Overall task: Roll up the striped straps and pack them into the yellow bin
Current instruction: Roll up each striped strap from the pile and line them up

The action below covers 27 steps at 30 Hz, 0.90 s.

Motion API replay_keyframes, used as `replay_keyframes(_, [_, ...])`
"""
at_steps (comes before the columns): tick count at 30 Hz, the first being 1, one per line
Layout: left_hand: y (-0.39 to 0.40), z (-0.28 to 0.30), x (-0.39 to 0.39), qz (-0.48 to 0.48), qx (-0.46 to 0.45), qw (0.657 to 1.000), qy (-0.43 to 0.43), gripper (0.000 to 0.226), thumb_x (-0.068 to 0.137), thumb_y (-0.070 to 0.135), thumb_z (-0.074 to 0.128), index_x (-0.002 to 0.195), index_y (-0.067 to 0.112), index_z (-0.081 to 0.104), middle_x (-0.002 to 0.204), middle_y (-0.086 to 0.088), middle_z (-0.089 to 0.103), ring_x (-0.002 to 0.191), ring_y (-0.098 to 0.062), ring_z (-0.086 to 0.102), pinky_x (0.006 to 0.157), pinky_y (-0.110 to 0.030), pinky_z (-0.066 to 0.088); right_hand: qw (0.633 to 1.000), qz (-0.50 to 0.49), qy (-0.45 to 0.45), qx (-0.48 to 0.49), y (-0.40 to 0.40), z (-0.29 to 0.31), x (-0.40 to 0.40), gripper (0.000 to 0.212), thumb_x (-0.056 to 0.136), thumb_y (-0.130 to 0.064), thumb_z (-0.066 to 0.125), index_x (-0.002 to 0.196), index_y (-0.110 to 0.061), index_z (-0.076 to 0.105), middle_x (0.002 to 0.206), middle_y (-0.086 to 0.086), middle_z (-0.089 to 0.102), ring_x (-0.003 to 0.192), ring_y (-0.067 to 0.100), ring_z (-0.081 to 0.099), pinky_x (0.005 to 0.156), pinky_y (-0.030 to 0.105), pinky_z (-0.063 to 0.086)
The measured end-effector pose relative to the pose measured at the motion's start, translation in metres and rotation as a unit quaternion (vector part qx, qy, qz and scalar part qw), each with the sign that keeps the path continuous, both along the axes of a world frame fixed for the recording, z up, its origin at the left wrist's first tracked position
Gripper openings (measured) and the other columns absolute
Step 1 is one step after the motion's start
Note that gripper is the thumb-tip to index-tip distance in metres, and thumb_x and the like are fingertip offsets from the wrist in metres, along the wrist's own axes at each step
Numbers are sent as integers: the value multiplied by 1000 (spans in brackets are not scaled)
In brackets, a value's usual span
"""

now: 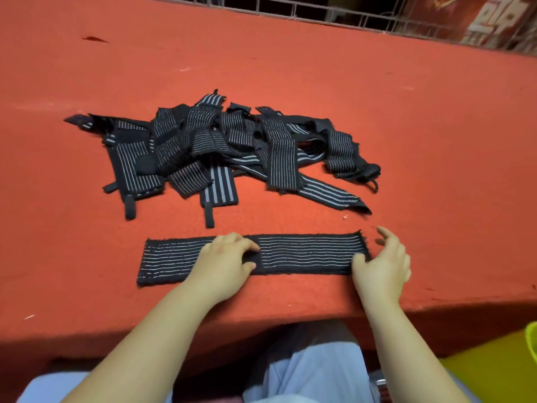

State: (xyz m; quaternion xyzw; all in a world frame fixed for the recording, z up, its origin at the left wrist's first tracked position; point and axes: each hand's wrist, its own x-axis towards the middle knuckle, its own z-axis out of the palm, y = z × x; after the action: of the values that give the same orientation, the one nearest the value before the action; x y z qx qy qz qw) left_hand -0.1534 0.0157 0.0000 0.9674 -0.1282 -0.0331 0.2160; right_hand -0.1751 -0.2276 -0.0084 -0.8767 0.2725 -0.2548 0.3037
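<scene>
One black strap with thin white stripes [308, 253] lies flat and stretched out sideways near the front edge of the red table [406, 141]. My left hand [226, 260] presses on its middle, fingers resting on the fabric. At the strap's right end is my right hand [383, 263]: its thumb touches the end and the other fingers are spread and lifted. A tangled pile of several more striped straps [220, 146] lies behind, at the table's middle. A yellow bin [533, 341] shows only as a sliver of rim at the right edge, below the table.
A metal grille [348, 16] runs along the table's far edge. My knees in light trousers [313, 373] sit under the front edge. A yellow surface [488, 370] lies at the lower right, next to the bin.
</scene>
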Motion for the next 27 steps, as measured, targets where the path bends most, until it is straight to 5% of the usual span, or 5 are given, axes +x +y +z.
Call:
replay_keyframes(7, [97, 15, 1, 327, 67, 939, 78, 55, 84, 33, 64, 132, 17, 44, 134, -14, 45, 125, -34, 43, 103, -39, 36, 933, 347, 88, -42, 78, 6, 26, 32, 88, -22, 60, 119, -16, 62, 119, 2, 64, 116, 21, 53, 101, 30, 37])
replay_keyframes(14, [114, 1, -13, 335, 28, 934, 122, 29, 86, 38, 62, 95, 12, 54, 114, -14, 62, 108, -32, 56, 90, -37, 45, 869, 387, 262, -160, 134, 20, 46, 38, 89, -41, 58, 116, -15, 54, 119, 8, 58, 114, 29, 49, 90, 34, 39])
replay_keyframes(20, [96, 2, -8, 331, -244, 911, 9, 10, 90, 25, 60, 92, 15, 56, 97, -6, 63, 95, -25, 59, 75, -29, 39, 764, 445, 431, -180, 142, 31, 6, 50, 94, -48, 47, 120, -6, 55, 123, 14, 60, 113, 31, 55, 87, 33, 43])
replay_keyframes(24, [68, 5, -1, 263, -381, 886, 11, 9, 89, 23, 62, 92, 14, 61, 93, -7, 67, 89, -24, 63, 80, -36, 49, 814, 447, 358, -102, 130, 35, -10, 37, 91, -52, 50, 103, -18, 55, 103, 4, 63, 102, 27, 59, 75, 31, 42])
replay_keyframes(27, [46, 11, 1, 189, -455, 868, 60, 6, 90, 18, 61, 93, 13, 62, 91, -8, 68, 82, -20, 65, 78, -36, 52, 864, 433, 257, -2, 124, 36, -8, 40, 89, -50, 54, 117, -21, 49, 98, -5, 59, 98, 21, 60, 79, 32, 46])
